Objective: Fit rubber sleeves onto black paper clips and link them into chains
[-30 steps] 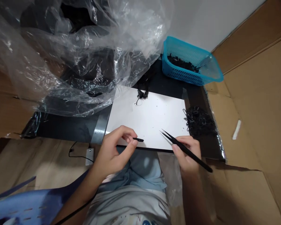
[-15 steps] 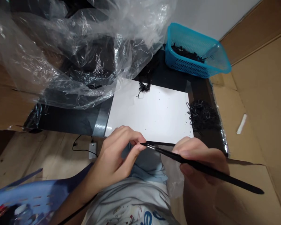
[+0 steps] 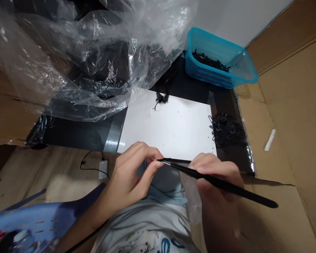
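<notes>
Tweezers (image 3: 213, 180) are resting in my right hand (image 3: 222, 172), whose grip is pinching them along the shaft, and their tips are pointing into the fingertips of my left hand (image 3: 133, 172). That left grip is pinching a small black piece (image 3: 160, 160) between thumb and forefinger, holding it just by the near edge of the desk (image 3: 76, 138), above my lap. Fingers are hiding most of the piece, so I cannot tell whether the tips are biting on it. As I'm judging it, the step in hand is working the tips at the piece's end; the next move is calling for a steady left pinch and a light, well-lined-up touch from the right. Beyond, a white sheet (image 3: 158, 130) is lying on the desk, a black tangle (image 3: 228, 130) is sitting at its right edge, and a blue basket (image 3: 210, 75) is standing farther back.
</notes>
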A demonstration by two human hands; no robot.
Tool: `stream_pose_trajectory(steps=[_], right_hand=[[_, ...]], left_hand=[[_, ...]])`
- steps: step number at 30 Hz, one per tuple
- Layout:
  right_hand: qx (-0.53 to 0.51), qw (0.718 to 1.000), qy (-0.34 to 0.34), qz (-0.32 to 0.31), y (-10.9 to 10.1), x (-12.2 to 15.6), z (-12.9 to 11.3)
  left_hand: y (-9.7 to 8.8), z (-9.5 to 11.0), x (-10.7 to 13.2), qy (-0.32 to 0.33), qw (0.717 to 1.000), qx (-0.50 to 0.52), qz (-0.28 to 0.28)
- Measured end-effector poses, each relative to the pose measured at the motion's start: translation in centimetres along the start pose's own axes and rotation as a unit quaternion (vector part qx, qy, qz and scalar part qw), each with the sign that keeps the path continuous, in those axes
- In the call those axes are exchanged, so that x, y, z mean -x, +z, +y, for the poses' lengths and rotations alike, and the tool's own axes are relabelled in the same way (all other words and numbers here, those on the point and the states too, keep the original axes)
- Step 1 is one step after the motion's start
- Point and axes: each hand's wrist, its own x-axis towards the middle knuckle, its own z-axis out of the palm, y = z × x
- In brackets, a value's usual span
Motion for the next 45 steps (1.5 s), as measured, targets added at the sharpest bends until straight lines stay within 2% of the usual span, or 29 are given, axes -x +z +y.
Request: stream_pose_trajectory(steps=[4,8,10,11,13,15,17,19,21,22,23,27,28,30,31,33,36,39,41,43,44,45], right_hand=[[-0.128,0.987,0.061,0.076,1.3,-0.1,0.9],[-0.299,0.928,0.196,0.101,2.6,-1.2,1.7],[-0.321,0.913,0.227,0.108,2.5,-1.8,2.0],[-0.306,0.918,0.221,0.119,2.3,-2.0,2.1],[-0.229,0.946,0.161,0.161,1.4,-2.0,2.3],[-0.100,0.970,0.053,0.216,0.2,-1.6,2.8],[0.068,0.968,-0.052,0.236,-1.0,-0.8,3.4],[0.237,0.951,-0.087,0.180,-2.0,0.0,4.1],[0.346,0.931,-0.063,0.095,-2.9,0.9,4.6],[0.370,0.925,-0.051,0.074,-3.2,1.2,4.8],[0.378,0.922,-0.048,0.072,-3.4,1.6,5.0],[0.332,0.934,-0.038,0.129,-4.4,1.9,5.0],[0.333,0.935,-0.014,0.123,-4.7,1.6,5.0],[0.377,0.923,0.031,0.072,-5.3,0.5,4.9],[0.419,0.907,0.040,0.028,-5.7,-0.2,4.9],[0.506,0.861,0.004,-0.049,-6.4,-1.8,5.2],[0.601,0.790,-0.027,-0.117,-7.4,-3.7,5.8],[0.644,0.744,-0.030,-0.174,-8.2,-4.7,6.0],[0.658,0.726,-0.035,-0.197,-8.4,-5.1,5.8],[0.658,0.730,-0.039,-0.182,-8.2,-5.2,5.2],[0.645,0.746,-0.040,-0.159,-7.9,-5.2,4.7],[0.617,0.774,-0.041,-0.136,-7.3,-5.1,4.0]], left_hand=[[0.4,0.0,0.2,-0.039,0.995,0.086,-0.008],[1.4,-0.6,0.5,-0.062,0.986,0.155,-0.016],[1.8,-1.0,0.7,-0.067,0.984,0.166,-0.008],[1.9,-1.1,0.7,-0.070,0.984,0.167,-0.003],[2.0,-1.2,0.8,-0.071,0.985,0.158,0.005],[1.8,-1.4,0.8,-0.065,0.988,0.139,0.010],[1.6,-1.6,0.7,-0.057,0.992,0.115,0.016],[1.3,-1.9,0.5,-0.053,0.994,0.089,0.024],[1.2,-2.2,0.4,-0.051,0.996,0.065,0.030],[1.1,-2.3,0.3,-0.050,0.997,0.055,0.033],[1.1,-2.4,0.2,-0.049,0.997,0.046,0.036],[1.0,-2.3,0.0,-0.044,0.998,0.028,0.046],[0.9,-2.2,0.0,-0.045,0.997,0.027,0.047],[0.9,-2.0,0.0,-0.048,0.997,0.032,0.048],[0.9,-1.8,0.0,-0.048,0.997,0.036,0.049],[0.8,-1.6,0.1,-0.048,0.997,0.043,0.051],[0.7,-1.3,0.2,-0.047,0.997,0.050,0.047],[0.5,-1.2,0.4,-0.042,0.997,0.058,0.039],[0.4,-1.2,0.5,-0.039,0.997,0.058,0.034],[0.4,-1.2,0.5,-0.039,0.997,0.053,0.029],[0.4,-1.2,0.5,-0.040,0.998,0.051,0.027],[0.5,-1.2,0.5,-0.040,0.998,0.050,0.026]])
